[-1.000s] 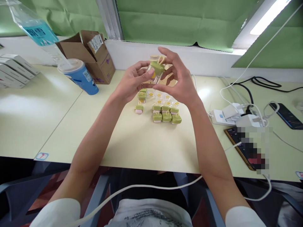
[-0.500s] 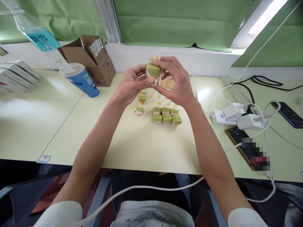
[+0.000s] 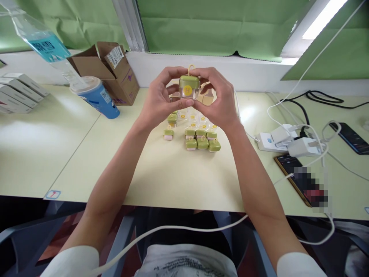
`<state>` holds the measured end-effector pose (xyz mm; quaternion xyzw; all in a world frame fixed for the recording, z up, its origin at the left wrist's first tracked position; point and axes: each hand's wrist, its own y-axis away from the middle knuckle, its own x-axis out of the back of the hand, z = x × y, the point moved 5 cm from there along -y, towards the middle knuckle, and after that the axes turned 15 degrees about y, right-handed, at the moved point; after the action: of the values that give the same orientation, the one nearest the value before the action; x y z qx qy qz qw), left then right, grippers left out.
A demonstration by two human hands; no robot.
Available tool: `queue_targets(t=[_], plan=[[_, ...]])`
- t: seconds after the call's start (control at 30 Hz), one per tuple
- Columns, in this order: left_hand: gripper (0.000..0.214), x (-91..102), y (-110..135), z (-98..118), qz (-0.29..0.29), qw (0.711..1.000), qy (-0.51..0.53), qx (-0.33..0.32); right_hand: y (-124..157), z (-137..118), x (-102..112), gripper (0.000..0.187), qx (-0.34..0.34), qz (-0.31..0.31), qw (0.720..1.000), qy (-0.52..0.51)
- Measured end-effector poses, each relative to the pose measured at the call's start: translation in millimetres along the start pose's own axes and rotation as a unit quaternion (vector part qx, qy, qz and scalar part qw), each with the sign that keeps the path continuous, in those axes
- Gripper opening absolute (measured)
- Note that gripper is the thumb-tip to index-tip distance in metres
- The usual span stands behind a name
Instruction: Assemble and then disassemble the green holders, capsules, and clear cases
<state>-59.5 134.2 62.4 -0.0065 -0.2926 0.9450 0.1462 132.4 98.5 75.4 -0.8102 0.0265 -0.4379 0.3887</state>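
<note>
Head view: I looked down on a pale table (image 3: 184, 181) in front of a green window covering (image 3: 216, 27).
Right side: I saw a white power strip (image 3: 265, 141) with plugs in it, a phone (image 3: 286, 163) partly masked by pixels, a second phone (image 3: 356, 138) farther out, and a looped black cable (image 3: 325, 100) behind.
Left side: White boxes (image 3: 25, 89) stood in a row near the wall.
In the way: The hands partly hid some brown cardboard (image 3: 206, 99) behind them; a white cable (image 3: 161, 227) crossed low over the lap.
Carton: The brown carton (image 3: 125, 84) had raised flaps; I could not see inside.
Cup: A lidded blue cup (image 3: 99, 98) stood before it, with a clear bottle (image 3: 47, 46) slanting above; I could not tell whether they touched.
Held jar: A small clear jar (image 3: 187, 91) with a yellow "H" sticker, green lid and yellow loop was raised above the table; something pale showed inside.
Table rows: Clear jars (image 3: 193, 116) sat beyond two rows of green caps (image 3: 202, 143); one lone cap (image 3: 168, 134) stood leftward.
Hands: The left hand (image 3: 160, 96) and right hand (image 3: 217, 96) both pinched the held jar, thumbs low, forefingers at its top.
</note>
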Motion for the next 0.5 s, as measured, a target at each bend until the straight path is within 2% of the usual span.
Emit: queue_targets(t=[0.13, 0.23, 0.37, 0.5], plan=[[0.091, 3.7, -6, -9, -0.047, 0.996, -0.008, -0.081, 1, 1, -1, 0.056, 0.013, 0.019, 0.999, 0.029], [0.088, 6.0, -7, -14, -0.056, 0.990, -0.033, -0.125, 1, -1, -3, 0.053, 0.023, 0.027, 0.998, 0.055], [0.083, 5.2, -4, -14, -0.046, 0.988, -0.060, -0.132, 2, -4, -4, 0.050, 0.030, 0.025, 0.995, 0.094], [0.080, 2.8, -1, -12, -0.042, 0.991, -0.066, -0.111, 5, -10, -3, 0.057, 0.040, 0.009, 0.989, 0.142]])
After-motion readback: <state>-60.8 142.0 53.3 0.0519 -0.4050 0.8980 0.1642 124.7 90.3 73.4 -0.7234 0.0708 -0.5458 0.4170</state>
